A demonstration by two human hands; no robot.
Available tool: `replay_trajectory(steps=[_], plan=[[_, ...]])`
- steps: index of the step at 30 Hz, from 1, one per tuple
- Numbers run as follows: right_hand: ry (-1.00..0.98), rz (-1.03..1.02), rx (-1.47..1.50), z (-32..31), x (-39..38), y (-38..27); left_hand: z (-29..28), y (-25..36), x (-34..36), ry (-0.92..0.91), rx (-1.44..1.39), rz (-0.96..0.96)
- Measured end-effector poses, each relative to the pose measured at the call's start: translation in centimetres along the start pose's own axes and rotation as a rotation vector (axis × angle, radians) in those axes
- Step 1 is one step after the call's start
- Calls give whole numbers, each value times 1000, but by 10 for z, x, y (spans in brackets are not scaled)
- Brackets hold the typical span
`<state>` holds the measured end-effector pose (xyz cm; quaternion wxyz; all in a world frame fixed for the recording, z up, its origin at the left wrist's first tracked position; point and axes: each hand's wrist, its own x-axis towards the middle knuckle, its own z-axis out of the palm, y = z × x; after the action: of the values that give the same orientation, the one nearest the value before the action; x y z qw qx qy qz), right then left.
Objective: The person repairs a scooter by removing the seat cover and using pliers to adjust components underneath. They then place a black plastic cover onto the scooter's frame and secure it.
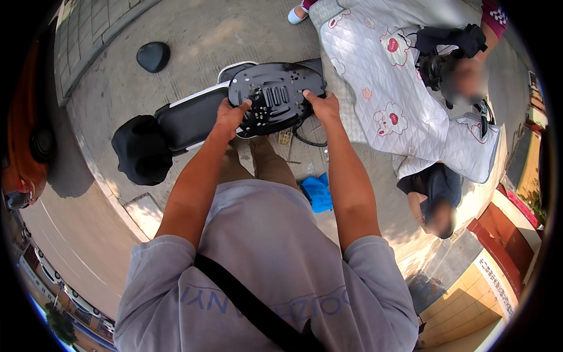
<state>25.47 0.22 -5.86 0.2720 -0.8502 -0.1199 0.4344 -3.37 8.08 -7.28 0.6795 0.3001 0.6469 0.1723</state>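
Observation:
Between my two hands is a black oval panel with raised slots and pale specks (275,97), possibly the underside of a scooter seat. My left hand (233,114) grips its left end, thumb on top. My right hand (324,107) has hold of the right end in the same way. The panel is over the middle of a scooter, whose long black padded part (196,117) shows to the left. A bulky black piece (142,149) sits at the scooter's left end. The fingers under the panel are hidden.
A white quilted cover (375,88) drapes over the right side. Two people (434,190) (469,79) are close by it. A black rounded pad (153,57) lies on the paving. A blue bag or cloth (318,192) is near my legs. An orange vehicle (26,129) stands far left.

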Motion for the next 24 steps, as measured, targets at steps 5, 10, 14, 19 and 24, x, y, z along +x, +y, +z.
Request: replay_trajectory(steps=[5,10,14,19,24], plan=[[-25,-11,1,0,-7,-7,-3,-4,2,-2,-52,6],[236,-99,-130,1,-12,11,-8,15,-17,-49,-110,50],[265,-43,76,-23,-35,67,-35,19,-23,208,48,76],[273,124,-138,-4,-110,231,-108,-36,-40,28,264,21],[71,-18,-100,72,-255,271,-162,-110,-82,-425,1146,298]])
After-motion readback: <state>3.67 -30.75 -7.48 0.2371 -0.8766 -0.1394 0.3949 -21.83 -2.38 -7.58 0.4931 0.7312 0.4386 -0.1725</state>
